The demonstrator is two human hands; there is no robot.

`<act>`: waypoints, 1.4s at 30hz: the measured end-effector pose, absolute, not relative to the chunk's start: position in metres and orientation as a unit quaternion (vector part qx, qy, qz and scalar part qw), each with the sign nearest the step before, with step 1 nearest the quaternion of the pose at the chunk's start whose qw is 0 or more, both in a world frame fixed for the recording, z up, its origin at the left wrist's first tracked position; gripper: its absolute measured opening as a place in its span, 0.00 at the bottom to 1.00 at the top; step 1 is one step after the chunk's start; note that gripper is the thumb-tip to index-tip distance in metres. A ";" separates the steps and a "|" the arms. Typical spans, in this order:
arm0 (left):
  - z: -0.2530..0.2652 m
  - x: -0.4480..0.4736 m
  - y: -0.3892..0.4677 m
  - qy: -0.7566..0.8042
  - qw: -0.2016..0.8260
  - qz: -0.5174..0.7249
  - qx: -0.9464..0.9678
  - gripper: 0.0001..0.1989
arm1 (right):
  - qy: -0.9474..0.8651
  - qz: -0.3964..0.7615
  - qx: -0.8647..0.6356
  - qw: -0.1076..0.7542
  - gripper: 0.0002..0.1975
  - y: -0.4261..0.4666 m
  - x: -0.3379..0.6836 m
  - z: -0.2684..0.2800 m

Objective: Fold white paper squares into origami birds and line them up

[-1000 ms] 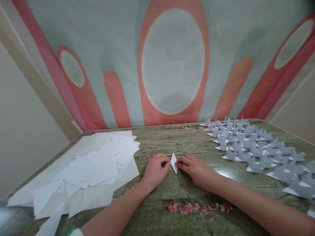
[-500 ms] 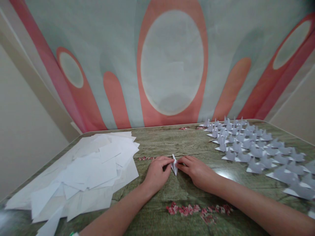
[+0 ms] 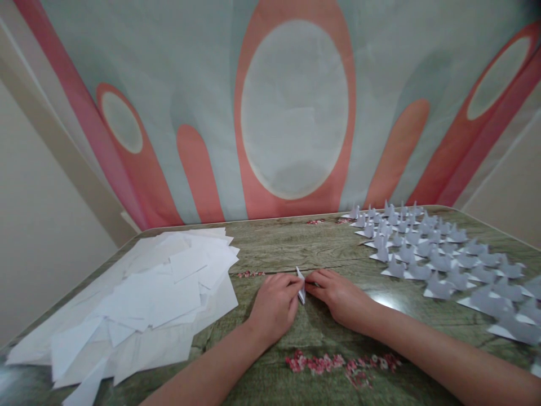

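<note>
A small piece of folded white paper [image 3: 301, 288], narrow and pointed at both ends, is pinched between my two hands just above the table's middle. My left hand [image 3: 276, 299] grips its left side, thumb and fingers closed on it. From the other side my right hand [image 3: 336, 293] holds it with thumb and forefinger. The fingertips hide part of the folds. Over to the right stand several rows of folded white paper cranes [image 3: 439, 259], with raised points and flat bases.
A loose heap of white paper sheets [image 3: 143, 293] covers the table's left side. The wood-patterned table [image 3: 279, 242] has printed pink blossoms [image 3: 316, 361] near its front. Behind its far edge hangs a patterned backdrop [image 3: 296, 113].
My left fingers have curled closer around the folded paper, and the thumb has shifted in. The paper now looks narrower. My right hand has barely moved.
</note>
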State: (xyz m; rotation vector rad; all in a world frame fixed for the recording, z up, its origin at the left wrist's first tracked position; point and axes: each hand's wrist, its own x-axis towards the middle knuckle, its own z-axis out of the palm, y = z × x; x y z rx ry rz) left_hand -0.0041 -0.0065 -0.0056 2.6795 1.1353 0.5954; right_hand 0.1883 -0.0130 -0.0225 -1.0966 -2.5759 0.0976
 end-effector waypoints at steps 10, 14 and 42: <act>-0.010 -0.006 -0.009 0.366 0.012 0.130 0.922 0.18 | -0.897 0.066 -0.385 0.206 0.18 -0.009 0.190 -0.026; -0.009 -0.005 -0.011 0.354 -0.013 0.101 0.930 0.18 | -0.892 0.078 -0.382 0.229 0.19 -0.008 0.191 -0.026; -0.008 0.007 -0.027 0.368 -0.063 0.041 0.927 0.23 | -0.882 0.003 -0.428 0.196 0.19 -0.012 0.186 -0.030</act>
